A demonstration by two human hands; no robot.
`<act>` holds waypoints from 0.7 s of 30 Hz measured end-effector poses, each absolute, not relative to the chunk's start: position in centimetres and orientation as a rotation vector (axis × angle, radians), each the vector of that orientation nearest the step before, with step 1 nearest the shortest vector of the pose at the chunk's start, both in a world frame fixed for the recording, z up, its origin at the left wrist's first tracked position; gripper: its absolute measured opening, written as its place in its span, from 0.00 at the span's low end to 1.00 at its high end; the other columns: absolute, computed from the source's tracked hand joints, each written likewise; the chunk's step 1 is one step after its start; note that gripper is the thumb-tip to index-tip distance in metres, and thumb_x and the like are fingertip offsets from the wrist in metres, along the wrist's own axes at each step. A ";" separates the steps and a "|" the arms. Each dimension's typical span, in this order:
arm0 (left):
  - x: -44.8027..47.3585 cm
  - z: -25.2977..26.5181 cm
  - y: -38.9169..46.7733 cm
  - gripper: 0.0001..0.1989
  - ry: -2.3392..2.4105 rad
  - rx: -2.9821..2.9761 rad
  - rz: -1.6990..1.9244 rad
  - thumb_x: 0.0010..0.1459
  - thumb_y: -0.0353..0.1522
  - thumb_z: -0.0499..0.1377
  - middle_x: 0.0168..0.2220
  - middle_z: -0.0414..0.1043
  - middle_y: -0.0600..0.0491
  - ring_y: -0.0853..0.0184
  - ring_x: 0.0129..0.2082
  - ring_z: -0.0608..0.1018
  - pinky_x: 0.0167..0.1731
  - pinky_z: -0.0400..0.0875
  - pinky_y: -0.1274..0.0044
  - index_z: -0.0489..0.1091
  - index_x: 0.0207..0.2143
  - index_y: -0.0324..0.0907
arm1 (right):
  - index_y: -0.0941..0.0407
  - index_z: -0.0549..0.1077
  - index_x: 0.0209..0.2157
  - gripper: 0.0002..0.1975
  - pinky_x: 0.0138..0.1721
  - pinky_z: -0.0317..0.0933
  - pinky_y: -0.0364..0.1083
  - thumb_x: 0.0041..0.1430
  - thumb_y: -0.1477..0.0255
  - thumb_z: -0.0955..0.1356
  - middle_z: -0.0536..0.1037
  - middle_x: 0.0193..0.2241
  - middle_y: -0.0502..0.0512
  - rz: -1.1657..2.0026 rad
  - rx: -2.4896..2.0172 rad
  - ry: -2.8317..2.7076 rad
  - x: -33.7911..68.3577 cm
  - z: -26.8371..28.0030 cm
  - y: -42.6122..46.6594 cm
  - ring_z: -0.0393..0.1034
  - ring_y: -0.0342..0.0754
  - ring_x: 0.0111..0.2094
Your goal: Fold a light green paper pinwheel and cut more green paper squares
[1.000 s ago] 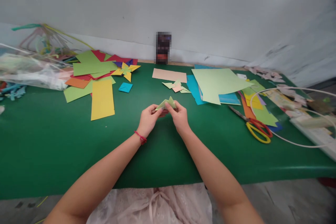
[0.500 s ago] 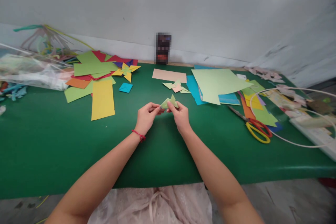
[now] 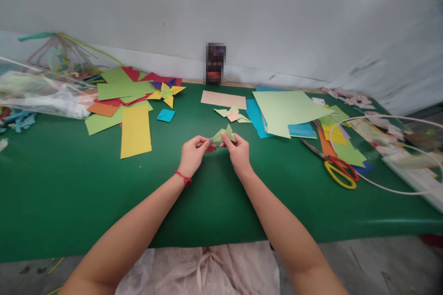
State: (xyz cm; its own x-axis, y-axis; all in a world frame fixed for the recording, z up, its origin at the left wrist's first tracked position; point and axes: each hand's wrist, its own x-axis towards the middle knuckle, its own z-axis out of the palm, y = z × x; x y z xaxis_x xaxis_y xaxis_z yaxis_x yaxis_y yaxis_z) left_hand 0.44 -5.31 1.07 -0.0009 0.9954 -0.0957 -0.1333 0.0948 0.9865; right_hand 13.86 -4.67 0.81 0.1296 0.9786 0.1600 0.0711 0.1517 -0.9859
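Left hand (image 3: 192,152) has slid leftward; it and the right hand (image 3: 239,152) clamp fingers on folded green paper (image 3: 218,136); pixelated block (image 3: 215,63) unreadable.

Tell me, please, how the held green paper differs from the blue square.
The green paper is in the left hand and right hand, while the blue square lies on the table. The green paper has jutting points; the blue square looks flat and four-sided. Both look folded.

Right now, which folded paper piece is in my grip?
The plain light-green piece, pinched by your left grip and right grip; the blue square, yellow star and pink-and-green shape lie on the table.
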 end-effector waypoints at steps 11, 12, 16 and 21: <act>0.3 0.6 -4.9 0.18 1.067 1.051 1.196 0.54 0.44 0.53 0.26 0.75 0.49 0.66 0.27 0.78 0.31 0.73 0.73 0.67 0.32 0.36 | 0.57 0.65 0.20 0.14 0.29 0.58 0.41 0.51 0.63 0.67 0.69 0.17 0.47 0.993 -1.207 -1.161 14.1 0.7 -4.5 0.62 0.41 0.22; 0.3 0.6 -5.0 0.16 1.056 1.077 1.184 0.53 0.43 0.55 0.26 0.75 0.50 0.66 0.27 0.78 0.32 0.73 0.73 0.67 0.32 0.37 | 0.57 0.66 0.21 0.13 0.29 0.58 0.42 0.51 0.63 0.67 0.69 0.18 0.47 1.007 -1.196 -1.164 14.1 0.6 -4.5 0.63 0.41 0.22; 0.7 0.3 -5.3 0.14 1.058 1.176 1.148 0.48 0.39 0.61 0.27 0.74 0.53 0.68 0.27 0.77 0.32 0.73 0.72 0.66 0.31 0.38 | 0.57 0.65 0.20 0.13 0.28 0.59 0.42 0.50 0.63 0.67 0.69 0.18 0.47 1.062 -1.148 -1.206 13.7 0.4 -4.7 0.63 0.42 0.22; 0.6 0.5 -5.5 0.12 1.086 1.262 1.125 0.50 0.39 0.59 0.24 0.73 0.54 0.68 0.26 0.76 0.32 0.73 0.73 0.67 0.29 0.38 | 0.56 0.64 0.20 0.13 0.26 0.59 0.42 0.51 0.63 0.67 0.68 0.17 0.46 1.093 -1.116 -1.245 13.3 0.3 -5.1 0.63 0.42 0.21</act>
State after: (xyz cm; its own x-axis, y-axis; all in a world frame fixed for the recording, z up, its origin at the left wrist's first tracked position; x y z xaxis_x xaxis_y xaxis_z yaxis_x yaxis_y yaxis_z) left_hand 0.64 -5.54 0.46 0.1370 0.9905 0.0116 -0.0235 -0.0085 0.9997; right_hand 13.27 -5.07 0.30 0.0275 0.9905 0.1349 -0.0058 0.1351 -0.9908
